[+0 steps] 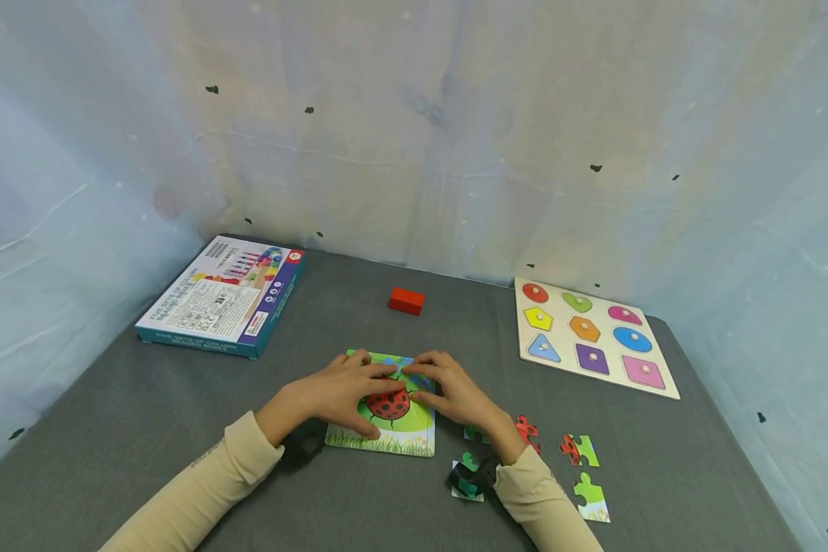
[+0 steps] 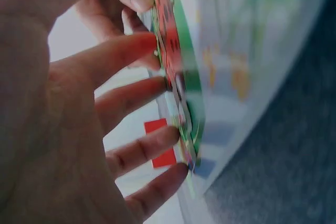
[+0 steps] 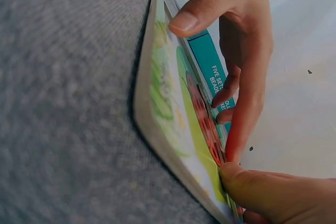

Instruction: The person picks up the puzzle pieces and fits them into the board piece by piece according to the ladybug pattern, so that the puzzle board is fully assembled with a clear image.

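Note:
A square ladybug puzzle board (image 1: 414,443) lies flat on the grey table between the two hands. Across its left and upper part is the left hand (image 1: 338,391), fingers spread and fairly straight, their tips touching the picture in the left wrist view. The right hand (image 1: 458,391) reaches over the board's upper right part, its fingertips on the surface near the red ladybug (image 1: 389,405). In the right wrist view the right thumb (image 3: 247,184) touches the board beside a left fingertip. Neither hand is curled round anything.
Loose puzzle pieces (image 1: 592,498) lie right of the board, some partly under the right wrist. Behind are a red block (image 1: 406,300), a boxed set (image 1: 214,295) at the left and a shape board (image 1: 555,366) at the right. A pale sheet (image 1: 414,138) hangs behind the table.

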Available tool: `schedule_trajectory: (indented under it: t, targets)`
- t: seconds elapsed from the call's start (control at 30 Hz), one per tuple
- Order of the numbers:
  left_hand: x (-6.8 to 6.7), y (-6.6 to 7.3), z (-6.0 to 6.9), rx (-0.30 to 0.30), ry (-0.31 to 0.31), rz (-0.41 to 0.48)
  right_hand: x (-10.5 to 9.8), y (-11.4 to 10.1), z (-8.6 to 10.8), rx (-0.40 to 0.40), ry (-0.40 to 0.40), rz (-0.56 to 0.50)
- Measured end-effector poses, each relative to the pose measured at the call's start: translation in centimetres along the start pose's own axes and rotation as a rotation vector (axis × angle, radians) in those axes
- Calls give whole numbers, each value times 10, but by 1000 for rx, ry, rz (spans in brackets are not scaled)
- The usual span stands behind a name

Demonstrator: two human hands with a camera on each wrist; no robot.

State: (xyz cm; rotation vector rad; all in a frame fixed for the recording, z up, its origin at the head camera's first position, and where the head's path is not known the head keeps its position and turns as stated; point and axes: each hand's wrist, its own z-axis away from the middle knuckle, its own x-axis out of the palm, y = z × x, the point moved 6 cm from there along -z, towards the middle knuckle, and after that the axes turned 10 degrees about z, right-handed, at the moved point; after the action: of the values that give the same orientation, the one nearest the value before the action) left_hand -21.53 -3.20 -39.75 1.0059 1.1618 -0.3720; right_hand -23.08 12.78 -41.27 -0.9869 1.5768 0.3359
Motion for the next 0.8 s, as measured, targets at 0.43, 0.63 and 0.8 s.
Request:
schedule_trajectory:
  t: [0.43, 0.63, 0.8]
  targets:
    - [-3, -20, 10, -73, -35, 218, 0, 1, 0, -5, 10, -82]
    - [-1, -25, 16, -44, -6, 180, 3, 4, 1, 8, -6, -108]
    - [-2, -32, 21, -20, -6, 162, 4, 4, 1, 8, -8, -101]
